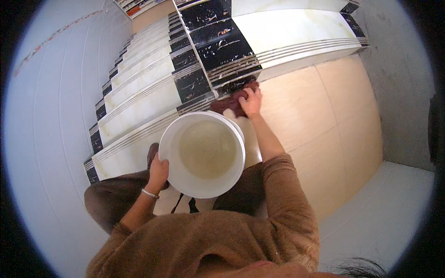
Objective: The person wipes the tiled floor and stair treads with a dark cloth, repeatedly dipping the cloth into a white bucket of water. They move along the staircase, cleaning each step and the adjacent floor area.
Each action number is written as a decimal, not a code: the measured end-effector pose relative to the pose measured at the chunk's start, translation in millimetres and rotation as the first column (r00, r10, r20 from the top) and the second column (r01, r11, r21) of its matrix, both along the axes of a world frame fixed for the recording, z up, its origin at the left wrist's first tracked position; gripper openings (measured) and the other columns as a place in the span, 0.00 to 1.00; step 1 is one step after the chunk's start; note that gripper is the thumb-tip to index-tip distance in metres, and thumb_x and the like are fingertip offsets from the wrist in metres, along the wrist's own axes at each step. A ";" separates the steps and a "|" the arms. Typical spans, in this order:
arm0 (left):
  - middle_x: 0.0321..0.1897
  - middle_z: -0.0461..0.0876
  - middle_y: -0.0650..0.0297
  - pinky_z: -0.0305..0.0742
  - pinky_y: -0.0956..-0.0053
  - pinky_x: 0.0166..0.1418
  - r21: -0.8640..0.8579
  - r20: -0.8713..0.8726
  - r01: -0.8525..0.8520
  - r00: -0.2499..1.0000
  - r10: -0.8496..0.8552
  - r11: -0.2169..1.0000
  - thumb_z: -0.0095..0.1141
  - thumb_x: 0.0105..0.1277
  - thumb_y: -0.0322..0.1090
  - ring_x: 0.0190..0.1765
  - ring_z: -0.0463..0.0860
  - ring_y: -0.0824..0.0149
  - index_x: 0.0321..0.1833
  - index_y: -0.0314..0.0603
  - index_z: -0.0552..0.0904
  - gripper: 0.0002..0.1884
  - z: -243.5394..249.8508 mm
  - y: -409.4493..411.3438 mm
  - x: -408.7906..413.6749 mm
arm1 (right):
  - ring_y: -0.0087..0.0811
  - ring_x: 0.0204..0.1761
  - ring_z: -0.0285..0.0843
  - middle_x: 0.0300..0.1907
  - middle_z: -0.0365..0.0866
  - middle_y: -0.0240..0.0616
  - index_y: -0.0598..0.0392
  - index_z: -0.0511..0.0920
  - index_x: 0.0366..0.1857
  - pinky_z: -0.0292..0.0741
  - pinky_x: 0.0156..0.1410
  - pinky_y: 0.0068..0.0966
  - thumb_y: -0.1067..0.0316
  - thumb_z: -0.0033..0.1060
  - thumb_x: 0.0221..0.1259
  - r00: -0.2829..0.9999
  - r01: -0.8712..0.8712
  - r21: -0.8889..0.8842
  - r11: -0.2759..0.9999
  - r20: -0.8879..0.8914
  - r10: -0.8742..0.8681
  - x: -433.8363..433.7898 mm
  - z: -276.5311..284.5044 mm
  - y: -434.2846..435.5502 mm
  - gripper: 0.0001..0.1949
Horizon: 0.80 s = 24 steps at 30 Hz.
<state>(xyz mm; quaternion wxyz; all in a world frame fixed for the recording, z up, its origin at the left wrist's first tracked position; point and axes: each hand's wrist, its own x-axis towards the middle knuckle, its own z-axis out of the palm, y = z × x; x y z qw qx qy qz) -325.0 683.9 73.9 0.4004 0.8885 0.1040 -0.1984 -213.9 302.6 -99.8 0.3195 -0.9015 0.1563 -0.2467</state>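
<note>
My left hand [159,173] grips the near left rim of a white plastic bucket [169,153]. Cloudy, yellowish water [208,149] lies inside the bucket. Beyond the rim, my right hand [251,101] has its fingers bent over a bunched dark maroon cloth [229,104]. The cloth rests against the foot of a black marble-patterned stair riser [238,83], where it meets the landing floor. Part of the cloth's near edge is hidden behind the bucket.
White steps [139,104] with black ends go down on the left, beside a pale panelled wall [52,121]. Another flight [295,31] rises at the upper right. Beige floor tiles [313,132] reach a grey wall [399,87]. A thin rail [196,52] divides the flights.
</note>
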 end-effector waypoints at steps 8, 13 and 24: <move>0.55 0.73 0.44 0.69 0.63 0.58 -0.071 0.174 -0.051 0.983 0.063 0.996 0.54 0.59 0.29 0.57 0.74 0.52 0.64 0.33 0.66 0.28 -12.9 11.1 1.2 | 0.55 0.54 0.65 0.52 0.69 0.48 0.49 0.78 0.36 0.70 0.57 0.46 0.64 0.65 0.37 0.583 -0.783 -0.122 0.609 -0.485 0.652 -168.6 -1.7 -56.6 0.16; 0.59 0.70 0.45 0.67 0.63 0.61 0.153 0.243 0.171 0.948 -0.205 0.973 0.56 0.62 0.31 0.61 0.70 0.50 0.66 0.35 0.64 0.29 38.9 -19.2 59.2 | 0.54 0.58 0.65 0.56 0.70 0.51 0.49 0.80 0.41 0.66 0.63 0.44 0.65 0.63 0.41 0.617 -0.603 0.113 0.790 -0.563 0.551 -288.1 28.9 -79.7 0.17; 0.50 0.76 0.44 0.71 0.58 0.55 0.224 0.209 0.367 0.887 -0.412 0.903 0.43 0.69 0.31 0.53 0.75 0.43 0.59 0.39 0.70 0.17 30.5 -48.1 75.3 | 0.55 0.60 0.64 0.62 0.63 0.49 0.45 0.74 0.52 0.72 0.53 0.55 0.46 0.58 0.53 0.676 0.313 -0.319 0.895 -0.586 -0.446 -56.7 -13.0 -102.7 0.24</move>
